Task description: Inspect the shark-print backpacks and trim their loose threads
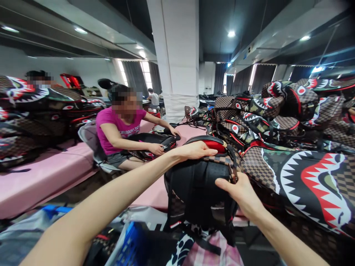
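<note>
A black and brown-checkered backpack (198, 181) stands in front of me, its black padded back and shoulder straps facing me. The top is unzipped in part, and red lining (216, 145) shows at the opening. My left hand (195, 150) is closed on the top edge beside that opening, fingertips pointing right. At the right side my right hand (242, 190) grips the bag near the zipper edge, thumb on the back panel and the other fingers partly hidden behind. A loose strap end (206, 245) hangs below the bag over pink plaid cloth (222, 255).
Shark-mouth checkered backpacks lie heaped at right (313, 184) and stacked at left (36, 122). A co-worker in a magenta shirt (119, 127) sits opposite, handling a black bag (144, 142). Pink-covered tables (55, 177) run alongside. A blue crate (130, 244) stands low at left; a white pillar (177, 55) rises behind.
</note>
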{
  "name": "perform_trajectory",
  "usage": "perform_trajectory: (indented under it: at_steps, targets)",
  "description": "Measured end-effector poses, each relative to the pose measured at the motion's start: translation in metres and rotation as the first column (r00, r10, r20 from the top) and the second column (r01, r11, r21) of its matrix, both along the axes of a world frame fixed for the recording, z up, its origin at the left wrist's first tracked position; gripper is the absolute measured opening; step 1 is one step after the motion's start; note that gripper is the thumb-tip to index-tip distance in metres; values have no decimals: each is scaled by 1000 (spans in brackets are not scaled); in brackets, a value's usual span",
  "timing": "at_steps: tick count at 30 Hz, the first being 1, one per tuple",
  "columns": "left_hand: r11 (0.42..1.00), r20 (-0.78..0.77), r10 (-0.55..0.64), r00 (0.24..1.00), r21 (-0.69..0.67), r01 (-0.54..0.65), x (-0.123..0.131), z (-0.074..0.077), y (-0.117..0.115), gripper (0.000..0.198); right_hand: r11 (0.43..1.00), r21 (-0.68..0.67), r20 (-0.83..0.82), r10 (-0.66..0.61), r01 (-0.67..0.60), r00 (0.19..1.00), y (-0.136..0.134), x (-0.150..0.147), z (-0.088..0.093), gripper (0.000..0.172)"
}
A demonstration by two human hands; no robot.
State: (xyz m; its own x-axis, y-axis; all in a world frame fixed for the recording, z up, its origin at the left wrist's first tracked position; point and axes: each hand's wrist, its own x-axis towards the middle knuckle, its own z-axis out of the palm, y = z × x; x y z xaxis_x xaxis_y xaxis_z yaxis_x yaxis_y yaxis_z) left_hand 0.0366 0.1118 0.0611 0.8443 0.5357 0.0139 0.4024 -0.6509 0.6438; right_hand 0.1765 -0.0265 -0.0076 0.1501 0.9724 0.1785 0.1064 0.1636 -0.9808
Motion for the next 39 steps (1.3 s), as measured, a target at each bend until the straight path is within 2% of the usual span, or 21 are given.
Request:
perform_trajectory:
  at_steps: [3, 6, 8, 9, 11, 13, 15, 17, 18, 20, 22, 24, 25, 28, 30, 31, 33, 35, 37, 39]
  targets:
    - [995, 31, 32, 999, 96, -34, 1, -4, -1, 55, 985, 162, 111, 39, -57, 993, 3, 2, -11, 26]
    - [972, 86, 59, 995, 221, -77, 6, -6, -3, 51, 965, 224, 258, 75, -136, 963, 7, 16, -22, 27]
    - [935, 97, 115, 989, 326, -141, 9, -7, -8, 49, 953, 258, 322, 71, -159, 944, 11, 26, -25, 28]
    - [903, 105, 146, 984, 391, -176, 11, -8, -12, 48, 948, 274, 346, 61, -164, 936, 13, 29, -26, 28]
    - [805, 185, 158, 970, 544, -234, 11, -11, -22, 39, 943, 289, 374, 48, -165, 926, 17, 34, -25, 29]
    - [675, 297, 32, 954, 698, -240, 11, -19, -36, 27, 943, 288, 387, 41, -164, 921, 19, 37, -24, 29]
    - [548, 336, -123, 934, 808, -218, 13, -28, -48, 20, 944, 292, 402, 25, -154, 915, 21, 37, -23, 26]
    - [477, 307, -169, 937, 857, -194, 16, -35, -57, 16, 940, 308, 410, 6, -145, 912, 23, 37, -21, 24]
    - [470, 285, -150, 947, 863, -185, 18, -35, -60, 16, 937, 316, 411, 7, -150, 911, 24, 37, -21, 22]
    - [500, 210, -89, 974, 855, -138, 22, -30, -63, 15, 931, 321, 401, 35, -176, 916, 26, 37, -19, 21]
    - [545, 78, -44, 996, 838, -42, 26, -18, -64, 15, 932, 309, 385, 61, -191, 921, 27, 36, -19, 21]
    - [552, -73, -43, 996, 830, 85, 29, -5, -64, 16, 940, 292, 373, 56, -175, 926, 26, 35, -19, 25]
    - [532, -138, -59, 989, 834, 148, 30, 0, -63, 16, 946, 280, 372, 48, -161, 927, 25, 35, -19, 28]
    - [413, -256, -121, 959, 866, 283, 32, 5, -62, 14, 959, 237, 382, 54, -155, 922, 20, 35, -20, 32]
    - [363, -243, -136, 960, 890, 277, 33, 0, -59, 14, 961, 225, 381, 66, -162, 922, 17, 35, -20, 32]
    - [364, -208, -134, 969, 899, 244, 33, -3, -56, 14, 960, 229, 377, 66, -162, 924, 15, 35, -19, 30]
    - [423, -88, -127, 988, 896, 134, 31, -11, -50, 14, 961, 237, 369, 47, -143, 928, 14, 34, -18, 26]
    - [535, 59, -135, 989, 844, 23, 28, -18, -44, 14, 966, 233, 371, 19, -113, 929, 14, 33, -18, 23]
    - [632, 169, -183, 968, 775, -16, 25, -22, -39, 16, 969, 227, 381, 0, -93, 925, 15, 33, -18, 23]
    - [645, 208, -258, 943, 764, 8, 22, -25, -36, 16, 967, 240, 390, -18, -83, 921, 16, 33, -18, 24]
